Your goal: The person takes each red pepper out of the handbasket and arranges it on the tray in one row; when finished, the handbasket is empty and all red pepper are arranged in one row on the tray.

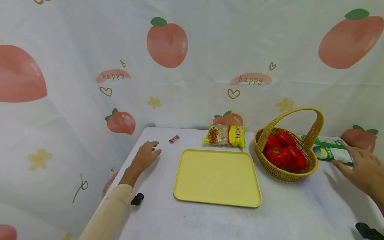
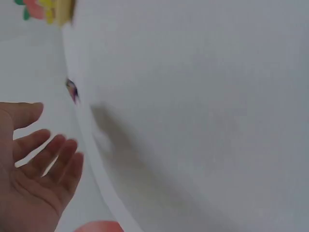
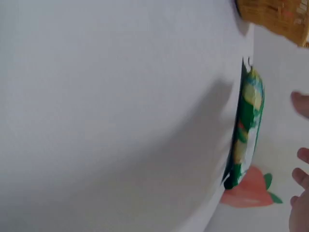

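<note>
My left hand hovers over the table's left side with fingers relaxed and nothing in them. Just beyond its fingertips lies a small red wrapped candy, which also shows in the left wrist view. At the far right my right hand is held above the table, fingers spread and holding nothing. Nearest to it is a green and white packet, partly covered by that hand and by the basket's handle in the head view. The right wrist view shows the green packet lying flat, with fingers apart from it.
A yellow tray lies mid-table. Behind it sits a yellow noodle-like food packet. Right of the tray stands a wicker basket with a tall handle, holding several red bell peppers. A peach-printed curtain hangs behind the table.
</note>
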Motion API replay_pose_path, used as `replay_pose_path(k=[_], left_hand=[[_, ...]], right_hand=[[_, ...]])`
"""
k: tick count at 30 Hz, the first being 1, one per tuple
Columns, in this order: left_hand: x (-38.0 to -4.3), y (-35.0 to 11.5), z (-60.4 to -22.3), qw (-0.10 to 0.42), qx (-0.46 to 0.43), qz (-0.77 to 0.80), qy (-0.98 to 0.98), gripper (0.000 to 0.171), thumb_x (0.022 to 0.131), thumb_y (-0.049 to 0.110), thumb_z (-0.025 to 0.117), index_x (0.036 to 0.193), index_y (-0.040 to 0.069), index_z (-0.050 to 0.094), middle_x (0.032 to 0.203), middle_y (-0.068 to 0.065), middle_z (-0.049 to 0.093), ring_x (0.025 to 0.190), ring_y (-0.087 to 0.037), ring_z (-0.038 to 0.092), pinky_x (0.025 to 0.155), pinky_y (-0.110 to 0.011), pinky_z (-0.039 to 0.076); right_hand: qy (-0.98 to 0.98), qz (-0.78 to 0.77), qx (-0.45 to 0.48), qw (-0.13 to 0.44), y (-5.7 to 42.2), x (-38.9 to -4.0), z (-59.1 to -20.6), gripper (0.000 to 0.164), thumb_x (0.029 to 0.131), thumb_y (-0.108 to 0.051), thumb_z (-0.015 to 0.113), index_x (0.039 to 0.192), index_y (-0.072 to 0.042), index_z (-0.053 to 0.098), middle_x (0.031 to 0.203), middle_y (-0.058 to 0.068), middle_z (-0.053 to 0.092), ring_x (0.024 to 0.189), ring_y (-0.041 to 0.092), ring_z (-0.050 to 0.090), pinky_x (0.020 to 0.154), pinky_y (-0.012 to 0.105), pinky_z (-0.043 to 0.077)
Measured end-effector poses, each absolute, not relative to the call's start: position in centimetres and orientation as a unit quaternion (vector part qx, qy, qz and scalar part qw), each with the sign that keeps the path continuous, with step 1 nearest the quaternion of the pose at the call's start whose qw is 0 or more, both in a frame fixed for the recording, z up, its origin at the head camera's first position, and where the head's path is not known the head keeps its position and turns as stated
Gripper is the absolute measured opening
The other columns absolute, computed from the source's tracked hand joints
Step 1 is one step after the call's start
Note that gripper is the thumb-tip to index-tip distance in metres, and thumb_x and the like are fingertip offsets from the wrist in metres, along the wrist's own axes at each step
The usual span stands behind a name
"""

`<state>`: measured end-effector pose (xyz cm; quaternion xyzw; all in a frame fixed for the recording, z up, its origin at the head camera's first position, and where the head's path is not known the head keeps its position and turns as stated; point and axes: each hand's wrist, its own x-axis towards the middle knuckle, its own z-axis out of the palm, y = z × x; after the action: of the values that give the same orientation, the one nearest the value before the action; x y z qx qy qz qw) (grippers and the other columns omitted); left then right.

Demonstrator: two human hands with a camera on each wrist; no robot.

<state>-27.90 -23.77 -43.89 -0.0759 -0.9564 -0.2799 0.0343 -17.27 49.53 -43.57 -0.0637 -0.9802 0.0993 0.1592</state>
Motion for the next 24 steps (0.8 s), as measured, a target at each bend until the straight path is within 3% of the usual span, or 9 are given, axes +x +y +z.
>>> replay_pose_path(k=[7, 11, 18, 24], left_hand=[[-26.0, -21.2, -44.0, -0.011, -0.078, -0.388, -0.918, 0.044, 0.102, 0.024, 0.070, 0.137, -0.002, 0.067, 0.124, -0.016, 0.074, 0.115, -0.035, 0.072, 0.092, -0.045, 0.061], [-24.6, -19.8, -44.1, -0.058, -0.071, -0.438, -0.894, 0.046, 0.101, 0.024, 0.072, 0.138, -0.002, 0.066, 0.128, -0.015, 0.073, 0.116, -0.031, 0.071, 0.089, -0.038, 0.063], [-22.8, -18.2, -44.8, -0.084, -0.059, -0.491, -0.865, 0.050, 0.099, 0.026, 0.075, 0.142, 0.002, 0.065, 0.135, -0.013, 0.070, 0.121, -0.028, 0.068, 0.097, -0.041, 0.060], [-22.2, -17.7, -45.5, -0.089, -0.050, -0.501, -0.860, 0.052, 0.097, 0.028, 0.077, 0.142, 0.003, 0.066, 0.133, -0.010, 0.071, 0.117, -0.024, 0.069, 0.097, -0.041, 0.059]], right_hand=[[-0.970, 0.149, -0.023, 0.191, 47.8, -16.4, -43.2, 0.076, 0.100, -0.035, 0.073, 0.147, 0.015, 0.041, 0.138, 0.050, 0.040, 0.120, 0.066, 0.036, 0.097, 0.083, 0.032], [-0.967, 0.175, -0.005, 0.187, 46.2, -16.2, -42.3, 0.075, 0.096, -0.028, 0.079, 0.146, 0.015, 0.044, 0.133, 0.049, 0.044, 0.112, 0.061, 0.042, 0.087, 0.081, 0.039], [-0.955, 0.229, 0.043, 0.183, 43.8, -16.4, -41.5, 0.069, 0.095, -0.026, 0.080, 0.146, 0.009, 0.050, 0.139, 0.045, 0.048, 0.128, 0.065, 0.041, 0.107, 0.085, 0.025], [-0.957, 0.246, 0.059, 0.141, 41.7, -16.5, -40.3, 0.075, 0.096, -0.032, 0.080, 0.151, 0.007, 0.048, 0.145, 0.043, 0.048, 0.134, 0.066, 0.039, 0.100, 0.087, 0.030]])
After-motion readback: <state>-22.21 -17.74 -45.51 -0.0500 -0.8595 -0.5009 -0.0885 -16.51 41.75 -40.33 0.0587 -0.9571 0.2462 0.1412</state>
